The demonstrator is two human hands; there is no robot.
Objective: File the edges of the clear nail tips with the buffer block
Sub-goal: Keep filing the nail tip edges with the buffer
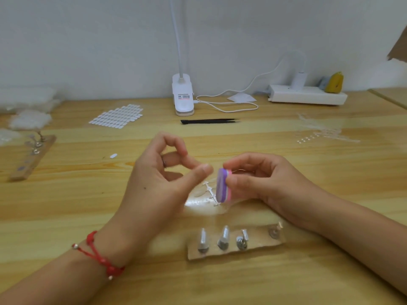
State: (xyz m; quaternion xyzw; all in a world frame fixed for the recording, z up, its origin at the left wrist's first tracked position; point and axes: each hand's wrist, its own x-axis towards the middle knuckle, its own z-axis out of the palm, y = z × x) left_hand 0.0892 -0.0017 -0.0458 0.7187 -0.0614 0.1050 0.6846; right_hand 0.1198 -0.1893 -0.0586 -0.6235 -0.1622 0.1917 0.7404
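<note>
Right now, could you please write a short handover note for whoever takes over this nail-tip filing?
Left hand: fingers curled, thumb stretched toward the buffer; too blurred to tell whether it pinches a tip.
Right hand: pinches the buffer, held on edge above the table.
Tips: a clear strip lies on the table under the hands; several stand on the holder nearer the person; a sheet lies at the back left.
Done: cannot tell which tips are filed.
Left: file the tips' edges with the buffer.
</note>
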